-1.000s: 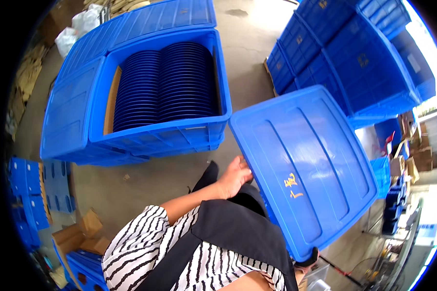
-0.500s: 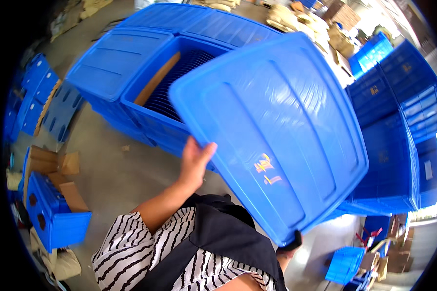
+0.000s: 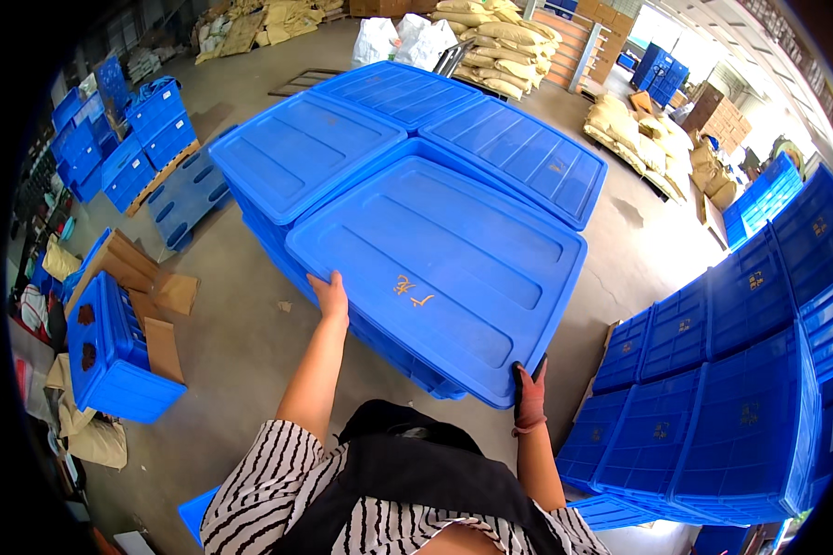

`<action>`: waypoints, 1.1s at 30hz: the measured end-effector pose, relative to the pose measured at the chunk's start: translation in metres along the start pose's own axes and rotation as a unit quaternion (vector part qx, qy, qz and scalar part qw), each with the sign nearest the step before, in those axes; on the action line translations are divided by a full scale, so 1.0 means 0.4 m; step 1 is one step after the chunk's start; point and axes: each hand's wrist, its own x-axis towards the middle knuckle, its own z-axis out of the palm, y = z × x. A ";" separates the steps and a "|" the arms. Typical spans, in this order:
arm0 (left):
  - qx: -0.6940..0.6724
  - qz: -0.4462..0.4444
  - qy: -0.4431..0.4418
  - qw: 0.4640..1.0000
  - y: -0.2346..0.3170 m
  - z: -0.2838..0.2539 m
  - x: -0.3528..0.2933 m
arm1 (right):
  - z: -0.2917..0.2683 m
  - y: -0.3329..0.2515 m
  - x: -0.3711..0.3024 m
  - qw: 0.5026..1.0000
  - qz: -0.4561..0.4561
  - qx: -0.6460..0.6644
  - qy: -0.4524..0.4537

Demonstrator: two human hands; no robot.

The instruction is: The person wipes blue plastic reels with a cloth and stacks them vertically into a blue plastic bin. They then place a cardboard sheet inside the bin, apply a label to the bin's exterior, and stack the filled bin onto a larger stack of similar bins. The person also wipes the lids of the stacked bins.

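Observation:
A blue plastic lid point(image 3: 435, 254) with orange marks lies over the nearest blue storage box point(image 3: 393, 353) in the cluster. It sits a little askew, so part of the box's far rim shows past it. My left hand point(image 3: 331, 298), bare, grips the lid's near left edge, thumb on top. At the near right corner, my right hand point(image 3: 530, 398) in a red and black glove holds the rim. The box's contents are hidden under the lid. Three lidded boxes adjoin it: a left one point(image 3: 310, 148), a far one point(image 3: 393, 92) and a right one point(image 3: 518, 153).
Tall stacks of blue crates point(image 3: 694, 407) stand at the right. To the left are an open cardboard box point(image 3: 162, 347), a blue bin point(image 3: 130, 393) and a blue pallet point(image 3: 187, 199). Filled sacks point(image 3: 504, 46) are piled at the back.
The lid has come down from a raised, tilted position onto the box, covering the dark stacked contents seen before. Both hands stay on it. The view has shifted, showing more room behind.

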 end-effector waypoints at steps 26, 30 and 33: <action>0.150 0.024 -0.033 0.988 0.003 0.047 0.093 | 0.124 -0.012 0.047 0.994 -0.078 -0.022 0.074; 0.123 0.006 -0.027 0.992 -0.010 0.071 0.086 | 0.113 -0.014 0.064 0.996 -0.041 -0.004 0.079; 0.031 0.028 -0.043 0.998 -0.029 0.083 0.101 | 0.104 -0.005 0.088 0.997 -0.021 0.002 0.071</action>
